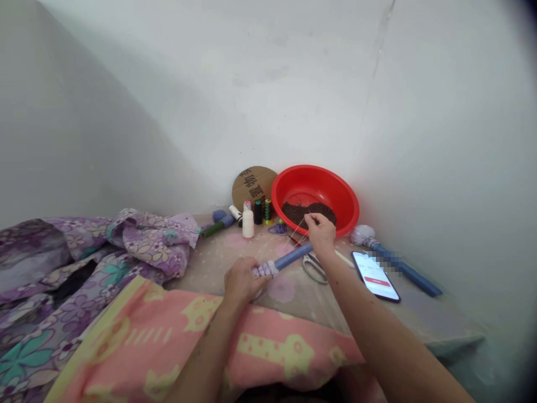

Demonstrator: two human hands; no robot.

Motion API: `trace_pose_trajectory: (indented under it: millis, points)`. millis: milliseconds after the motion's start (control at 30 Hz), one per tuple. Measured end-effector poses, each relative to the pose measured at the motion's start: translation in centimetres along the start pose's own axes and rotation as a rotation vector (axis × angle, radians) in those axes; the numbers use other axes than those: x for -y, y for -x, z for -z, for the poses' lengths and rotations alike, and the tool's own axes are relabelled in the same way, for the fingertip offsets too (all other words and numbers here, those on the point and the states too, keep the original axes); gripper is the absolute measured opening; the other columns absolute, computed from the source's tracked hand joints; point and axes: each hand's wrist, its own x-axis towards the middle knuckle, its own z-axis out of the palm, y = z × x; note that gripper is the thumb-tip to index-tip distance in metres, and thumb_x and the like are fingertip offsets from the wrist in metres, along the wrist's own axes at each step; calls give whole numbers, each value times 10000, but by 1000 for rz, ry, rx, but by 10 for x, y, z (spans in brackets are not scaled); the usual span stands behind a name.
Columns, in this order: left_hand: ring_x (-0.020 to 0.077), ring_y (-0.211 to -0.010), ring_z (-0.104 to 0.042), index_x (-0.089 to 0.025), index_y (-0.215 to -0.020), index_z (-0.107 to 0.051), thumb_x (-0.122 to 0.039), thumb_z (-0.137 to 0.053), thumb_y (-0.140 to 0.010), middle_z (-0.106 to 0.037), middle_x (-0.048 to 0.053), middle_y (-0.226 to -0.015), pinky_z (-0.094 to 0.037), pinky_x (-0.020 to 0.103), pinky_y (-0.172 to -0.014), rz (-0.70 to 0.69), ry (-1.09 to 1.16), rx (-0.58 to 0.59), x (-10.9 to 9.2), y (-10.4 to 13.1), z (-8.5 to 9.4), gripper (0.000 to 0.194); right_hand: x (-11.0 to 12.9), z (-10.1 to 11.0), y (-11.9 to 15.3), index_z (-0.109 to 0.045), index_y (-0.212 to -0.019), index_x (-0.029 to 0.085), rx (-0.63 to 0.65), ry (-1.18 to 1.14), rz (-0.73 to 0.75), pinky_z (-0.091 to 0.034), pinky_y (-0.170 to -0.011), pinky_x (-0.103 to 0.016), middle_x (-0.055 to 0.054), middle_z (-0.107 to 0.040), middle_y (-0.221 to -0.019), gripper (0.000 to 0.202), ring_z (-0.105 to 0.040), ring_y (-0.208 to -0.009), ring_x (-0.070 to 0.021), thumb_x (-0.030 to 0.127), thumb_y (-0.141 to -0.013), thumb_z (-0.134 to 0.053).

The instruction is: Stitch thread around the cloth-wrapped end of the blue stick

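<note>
My left hand (242,279) is closed around the cloth-wrapped end of a blue stick (292,256). Pale purple cloth (265,270) on that end is bound with crossing turns of cord, and the palm hides its tip. My right hand (322,232) is raised beyond the stick, its thumb and forefinger pinching a thin thread (297,228) that slants down toward the table. Under the stick's far end lies a pair of scissors (314,270) with pale handles. A second blue stick (409,272) with a round, cloth-covered head (363,234) rests at the right.
A red basin (350,210) holding dark grains (325,211) stands against the wall beside a cardboard disc (247,182). Several thread spools (248,224) stand left of it. A lit phone (376,275) lies right. Floral fabric (146,246) and a pink-yellow cloth (201,341) cover the near left.
</note>
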Motion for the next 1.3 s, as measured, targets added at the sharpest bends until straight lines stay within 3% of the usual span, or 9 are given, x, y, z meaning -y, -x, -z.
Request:
trace_pose_trajectory:
  millis: [167,433,633,700,800,867,1067,1200,1300]
  points:
    - [149,-792,-510,-260,-803,-570,-519,-561,-595,-570,-11,-812,-324,228,-619,-14,14,-6,3,-2,-3,332,-3,6,0,-675,-846,217,417,267,202,-362,-675,-288,-52,-675,-789,242,-577,-747,-198,320,-720,-496]
    - [142,-790,-509,-258,-849,-583,-541,-549,-597,-564,0,-837,-332,220,-621,-9,4,41,4,-2,-2,380,14,-12,36,-660,-887,227,872,13,588,-343,-637,-226,2,-652,-694,247,-540,-639,-121,279,-655,-597]
    - [133,-772,-504,-252,-836,-585,-538,-558,-594,-563,-4,-820,-329,214,-627,-35,26,31,5,-2,-2,375,18,-24,47,-655,-644,196,847,6,583,-330,-661,-225,15,-625,-611,65,-532,-636,-112,238,-635,-607]
    - [135,-778,-505,-253,-837,-583,-538,-561,-591,-564,-6,-825,-331,215,-629,-39,35,28,6,-2,-2,377,15,-25,42,-649,-678,188,714,7,448,-334,-621,-218,4,-633,-641,119,-535,-630,-114,269,-677,-563]
    - [133,-804,-504,-255,-841,-580,-533,-569,-585,-567,-13,-836,-339,210,-653,-43,47,40,6,-2,-2,379,11,-22,31,-650,-753,185,371,142,158,-337,-613,-239,-27,-649,-707,223,-547,-665,-141,331,-738,-481]
    - [131,-807,-503,-255,-841,-580,-527,-573,-583,-568,-15,-836,-340,208,-661,-38,48,44,6,-2,-1,375,8,-17,24,-663,-743,193,277,270,95,-333,-652,-267,-48,-658,-743,243,-555,-720,-169,333,-748,-464]
    - [136,-812,-500,-243,-818,-576,-505,-581,-587,-570,-17,-831,-335,214,-645,-54,60,23,4,-1,1,349,11,-9,28,-643,-938,232,698,114,379,-353,-660,-250,-24,-668,-784,257,-559,-696,-147,296,-730,-506]
    - [135,-822,-501,-243,-827,-581,-501,-578,-597,-569,-12,-843,-338,213,-650,-23,52,55,1,0,5,346,19,-12,41,-665,-845,225,917,-7,564,-352,-658,-226,7,-643,-712,202,-531,-658,-119,243,-659,-588]
    - [131,-818,-500,-241,-826,-580,-507,-570,-605,-567,-11,-835,-338,208,-645,-22,53,63,-1,1,7,345,21,-18,46,-668,-754,202,986,-28,579,-349,-633,-214,17,-608,-628,129,-520,-635,-110,215,-639,-611]
